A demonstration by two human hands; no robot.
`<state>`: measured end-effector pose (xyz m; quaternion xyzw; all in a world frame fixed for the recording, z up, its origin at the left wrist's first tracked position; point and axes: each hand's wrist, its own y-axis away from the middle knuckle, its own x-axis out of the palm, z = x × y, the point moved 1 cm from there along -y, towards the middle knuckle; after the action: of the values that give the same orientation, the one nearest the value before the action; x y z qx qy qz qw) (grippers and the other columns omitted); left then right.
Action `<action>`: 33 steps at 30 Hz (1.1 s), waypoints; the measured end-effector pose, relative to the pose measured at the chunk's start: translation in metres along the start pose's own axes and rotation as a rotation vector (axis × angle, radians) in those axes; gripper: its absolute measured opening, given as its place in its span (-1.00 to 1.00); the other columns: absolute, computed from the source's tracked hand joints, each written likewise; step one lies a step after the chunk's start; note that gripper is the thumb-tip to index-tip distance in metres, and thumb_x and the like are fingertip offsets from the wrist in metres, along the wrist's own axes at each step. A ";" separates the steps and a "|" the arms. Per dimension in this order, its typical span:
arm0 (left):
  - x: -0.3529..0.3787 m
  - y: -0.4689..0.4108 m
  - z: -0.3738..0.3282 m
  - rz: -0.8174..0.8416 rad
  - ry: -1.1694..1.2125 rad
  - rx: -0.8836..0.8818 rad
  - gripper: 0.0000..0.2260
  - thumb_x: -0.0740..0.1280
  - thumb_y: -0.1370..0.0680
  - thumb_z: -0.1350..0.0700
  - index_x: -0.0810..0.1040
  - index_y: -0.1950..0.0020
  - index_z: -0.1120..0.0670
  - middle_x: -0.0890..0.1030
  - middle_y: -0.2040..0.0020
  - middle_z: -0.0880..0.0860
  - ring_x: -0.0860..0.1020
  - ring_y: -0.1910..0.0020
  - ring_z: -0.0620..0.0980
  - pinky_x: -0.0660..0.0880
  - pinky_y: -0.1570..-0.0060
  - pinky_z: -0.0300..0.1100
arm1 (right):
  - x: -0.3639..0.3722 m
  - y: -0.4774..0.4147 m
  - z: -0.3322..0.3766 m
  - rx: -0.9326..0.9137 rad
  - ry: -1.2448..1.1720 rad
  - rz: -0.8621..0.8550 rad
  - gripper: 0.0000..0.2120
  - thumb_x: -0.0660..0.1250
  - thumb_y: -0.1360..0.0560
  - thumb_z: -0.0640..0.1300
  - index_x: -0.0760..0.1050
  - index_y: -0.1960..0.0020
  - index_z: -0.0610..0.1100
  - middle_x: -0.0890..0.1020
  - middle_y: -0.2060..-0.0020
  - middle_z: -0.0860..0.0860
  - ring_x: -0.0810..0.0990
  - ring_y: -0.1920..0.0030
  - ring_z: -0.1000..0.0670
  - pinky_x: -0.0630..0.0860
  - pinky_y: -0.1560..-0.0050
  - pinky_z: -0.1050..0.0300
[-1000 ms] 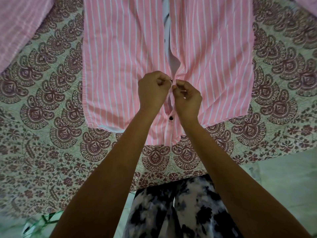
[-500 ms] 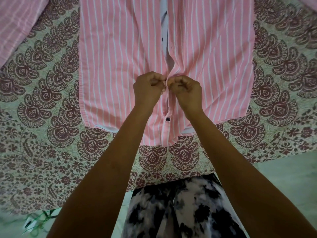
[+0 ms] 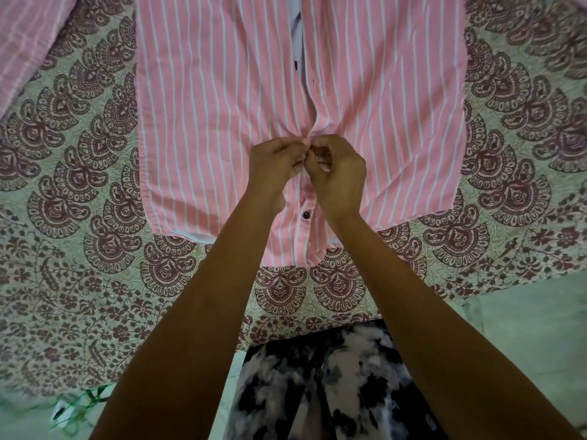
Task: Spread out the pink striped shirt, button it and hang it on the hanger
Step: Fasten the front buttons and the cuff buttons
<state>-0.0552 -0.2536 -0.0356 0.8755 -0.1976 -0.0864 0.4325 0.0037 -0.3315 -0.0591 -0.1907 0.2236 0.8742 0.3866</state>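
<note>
The pink striped shirt (image 3: 206, 106) lies flat on a patterned bedsheet, hem toward me. My left hand (image 3: 276, 163) and my right hand (image 3: 340, 173) meet at the front placket, each pinching one edge of the shirt, with the cloth puckered just above the fingers. Below my hands one dark button (image 3: 306, 215) is fastened. Farther up, the placket gapes and shows the white inside with more dark buttons (image 3: 296, 62). No hanger is in view.
The maroon paisley bedsheet (image 3: 95, 201) covers the bed around the shirt. A pink striped sleeve (image 3: 28, 42) lies at the upper left. My black-and-white patterned trousers (image 3: 320, 385) are at the bottom, beside pale floor (image 3: 524, 338) and some green string (image 3: 79, 408).
Both hands have closed together on the placket, and the gap between the two shirt edges at my fingers has pulled shut. The view has shifted slightly.
</note>
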 end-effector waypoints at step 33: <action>-0.020 -0.028 0.015 -0.004 -0.560 0.401 -0.93 0.36 -0.45 0.27 0.54 0.19 0.13 0.53 0.35 -0.10 0.50 0.35 -0.17 0.45 0.21 -0.26 | -0.010 -0.022 0.009 0.763 -0.465 0.289 -0.80 0.31 -0.46 -0.32 0.54 0.30 -0.14 0.58 0.51 0.03 0.43 0.53 0.12 0.38 0.44 0.31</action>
<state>-0.0707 -0.2404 -0.0671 0.8859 -0.3198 -0.2835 0.1806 0.0249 -0.3197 -0.0520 0.1991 0.4607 0.7938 0.3435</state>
